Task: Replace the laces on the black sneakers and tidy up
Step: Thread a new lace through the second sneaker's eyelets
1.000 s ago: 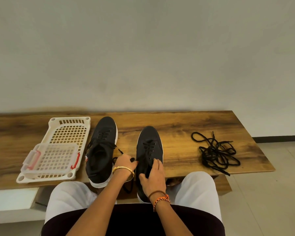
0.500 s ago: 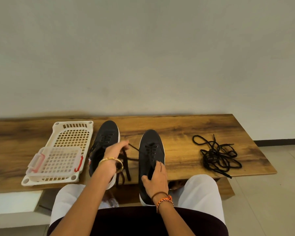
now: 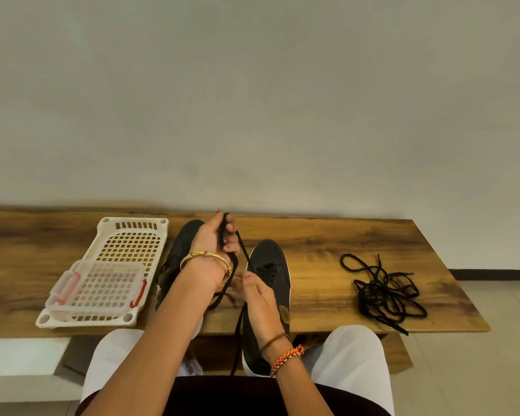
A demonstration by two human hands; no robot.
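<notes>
A black lace being handled over two sneakers on a wooden bench.

The right sneaker (image 3: pixel 269 274) is touched by the right hand (image 3: pixel 260 298), grip unclear; beyond, the lace (image 3: pixel 243 250) is gripped in the curled fingers (image 3: pixel 230 228) of the raised left hand (image 3: pixel 212 238), over the left sneaker (image 3: pixel 182 238).

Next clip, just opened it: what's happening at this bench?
A seated person is working a black lace out of the right sneaker on the wooden bench. The left hand grips the lace and holds it raised above the left sneaker, while the right hand rests by the right sneaker's eyelets. A loose pile of black laces lies to the right; a white basket with a clear box in it sits on the left.
</notes>
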